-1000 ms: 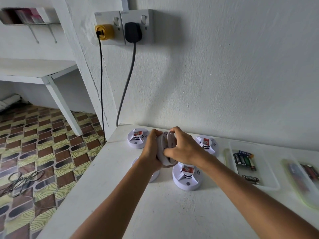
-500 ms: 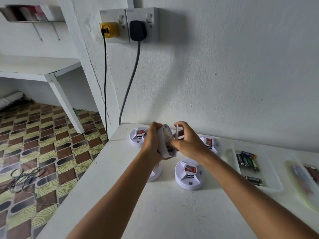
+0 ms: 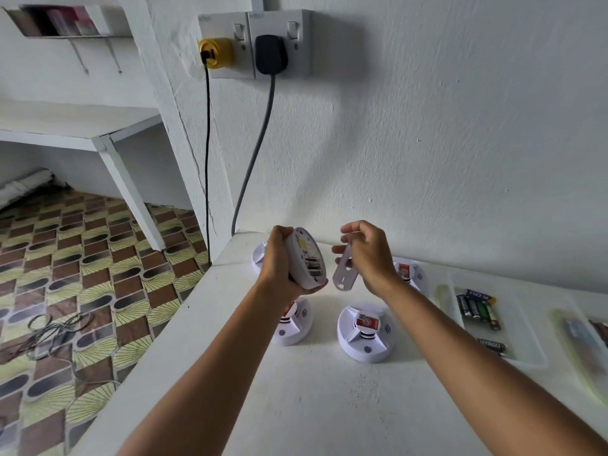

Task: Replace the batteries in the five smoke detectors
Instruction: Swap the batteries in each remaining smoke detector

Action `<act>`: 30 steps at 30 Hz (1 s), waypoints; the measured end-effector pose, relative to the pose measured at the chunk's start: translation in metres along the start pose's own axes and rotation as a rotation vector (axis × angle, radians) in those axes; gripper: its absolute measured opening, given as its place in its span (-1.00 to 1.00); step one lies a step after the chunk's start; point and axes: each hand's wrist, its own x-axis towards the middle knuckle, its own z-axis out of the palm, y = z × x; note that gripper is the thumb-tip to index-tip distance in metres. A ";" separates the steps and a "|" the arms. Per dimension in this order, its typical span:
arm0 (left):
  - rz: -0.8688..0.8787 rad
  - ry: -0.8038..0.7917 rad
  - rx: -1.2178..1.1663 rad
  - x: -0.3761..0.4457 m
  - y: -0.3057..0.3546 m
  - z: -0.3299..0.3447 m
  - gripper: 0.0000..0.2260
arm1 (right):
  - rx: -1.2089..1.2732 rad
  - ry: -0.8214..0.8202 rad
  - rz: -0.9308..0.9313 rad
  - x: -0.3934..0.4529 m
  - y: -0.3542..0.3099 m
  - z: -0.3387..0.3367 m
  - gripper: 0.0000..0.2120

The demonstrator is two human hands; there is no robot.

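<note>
From the head camera, looking down over both forearms, the round white plastic smoke detector [image 3: 304, 258] is held up off the white painted surface [image 3: 329, 406] in the left hand [image 3: 279, 261], whose fingers curl round its back and lower rim so that its open underside faces right, toward the other hand. That right hand [image 3: 368, 255] hangs just beside it, apart from it by a small gap, and pinches the flat grey oblong battery cover [image 3: 343, 271] by its upper end, the cover dangling with its long axis nearly upright. In the detector's open compartment, low on the exposed face, sit small cylindrical cells [image 3: 312, 268], lying roughly across the disc; a pale yellowish patch shows above them. The right hand is plainly the nearer one to those cells, and I judge it must put the cover down before it can pick them out. Four more white domed detectors rest on the surface below: one under the left wrist [image 3: 292, 327], one in front with a red label [image 3: 365, 334], and two at the back against the wall, mostly hidden behind the hands. To the right lies a clear shallow plastic tray [image 3: 526, 340] with loose dark batteries [image 3: 477, 307], well apart from the held detector; a second tray at the frame's edge is too blurred to read.
</note>
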 end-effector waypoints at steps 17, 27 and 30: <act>0.055 -0.043 -0.085 0.019 0.008 -0.046 -0.56 | -0.636 -0.310 0.065 0.051 0.060 0.052 -0.57; 0.089 -0.117 -0.066 0.023 -0.030 0.024 -0.68 | -0.199 -0.152 -0.036 0.019 0.018 -0.048 -0.80; 0.076 -0.205 -0.087 0.020 -0.052 0.061 -0.69 | -0.176 -0.187 -0.010 -0.005 0.010 -0.094 -0.84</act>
